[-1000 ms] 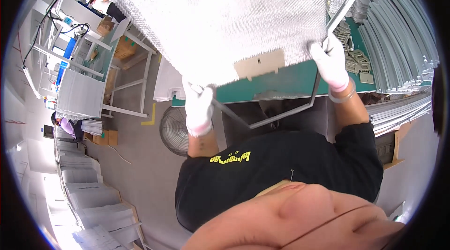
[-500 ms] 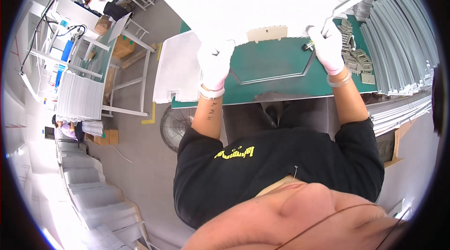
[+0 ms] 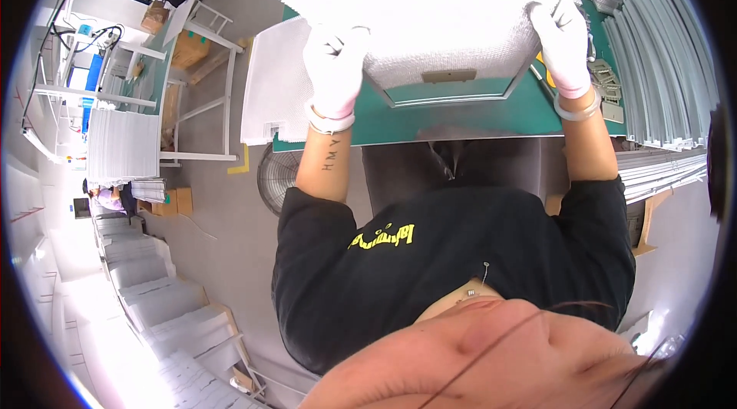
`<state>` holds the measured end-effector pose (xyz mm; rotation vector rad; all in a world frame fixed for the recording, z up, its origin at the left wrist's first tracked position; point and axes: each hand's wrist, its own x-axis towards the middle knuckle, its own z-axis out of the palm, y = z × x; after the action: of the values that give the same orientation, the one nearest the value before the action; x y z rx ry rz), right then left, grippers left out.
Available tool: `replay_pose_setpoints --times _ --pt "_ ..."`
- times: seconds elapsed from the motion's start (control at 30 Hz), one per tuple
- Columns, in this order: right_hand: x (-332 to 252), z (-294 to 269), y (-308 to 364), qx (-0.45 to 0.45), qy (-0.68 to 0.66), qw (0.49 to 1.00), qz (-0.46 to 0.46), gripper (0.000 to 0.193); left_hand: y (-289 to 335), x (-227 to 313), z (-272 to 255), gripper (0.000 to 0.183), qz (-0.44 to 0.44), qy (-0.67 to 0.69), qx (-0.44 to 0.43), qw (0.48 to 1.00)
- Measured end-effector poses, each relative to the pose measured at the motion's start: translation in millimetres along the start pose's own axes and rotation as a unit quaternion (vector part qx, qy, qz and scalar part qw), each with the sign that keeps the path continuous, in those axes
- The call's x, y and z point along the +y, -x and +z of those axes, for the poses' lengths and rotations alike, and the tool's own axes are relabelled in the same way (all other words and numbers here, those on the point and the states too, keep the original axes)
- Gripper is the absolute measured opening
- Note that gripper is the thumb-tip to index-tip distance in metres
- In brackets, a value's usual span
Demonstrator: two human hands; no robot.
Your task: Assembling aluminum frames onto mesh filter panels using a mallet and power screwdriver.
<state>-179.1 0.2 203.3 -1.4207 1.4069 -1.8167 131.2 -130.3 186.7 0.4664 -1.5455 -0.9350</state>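
A large white mesh sheet [image 3: 449, 44], overexposed in its upper part, spans the space between my hands. My left hand [image 3: 334, 67], in a white glove, is closed at the sheet's left edge with the thumb toward the middle. My right hand [image 3: 563, 44], gloved as well, is closed around the right edge; its fingertips are partly hidden. Below the sheet, the near side of a thin metal frame [image 3: 453, 102] shows over the green tabletop [image 3: 399, 123]. A small beige plate [image 3: 449, 76] appears at the sheet's near edge.
Flat beige metal parts [image 3: 606, 83] lie right of my right hand, beside upright stacked strips [image 3: 664, 64]. White mesh sheets [image 3: 272, 83] are piled at the table's left. A floor fan [image 3: 278, 179] stands below. Farther left are another workbench [image 3: 203, 156] and other people.
Both hands have shifted slightly up and outward in the picture. The mesh sheet's near edge now covers more of the frame's opening, and the beige plate appears lower and farther from the hands' level.
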Motion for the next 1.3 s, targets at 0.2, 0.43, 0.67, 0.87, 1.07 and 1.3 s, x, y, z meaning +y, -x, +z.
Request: replay_pose_setpoints --times 0.2,0.43,0.67,0.87,1.07,1.3 --pt "75 12 53 0.019 -0.115 0.993 0.027 0.035 67 -38 29 0.023 -0.053 0.033 0.076 0.995" --pt "53 -1 30 -0.074 -0.105 0.987 0.100 0.048 34 -17 -1 0.039 -0.192 0.021 -0.126 0.973" --pt "115 46 112 0.047 0.208 0.976 0.040 0.094 152 -82 55 0.110 -0.181 -0.300 0.074 0.934" --pt "135 51 130 0.099 0.245 0.962 0.071 0.094 158 -86 64 0.104 -0.225 -0.233 0.126 0.938" --pt "48 -15 55 0.020 -0.048 0.998 0.030 0.046 49 20 20 0.049 -0.061 0.078 0.053 0.994" --pt "2 -48 3 0.018 0.133 0.985 -0.112 0.024 9 29 12 0.024 0.102 -0.104 0.067 0.987"
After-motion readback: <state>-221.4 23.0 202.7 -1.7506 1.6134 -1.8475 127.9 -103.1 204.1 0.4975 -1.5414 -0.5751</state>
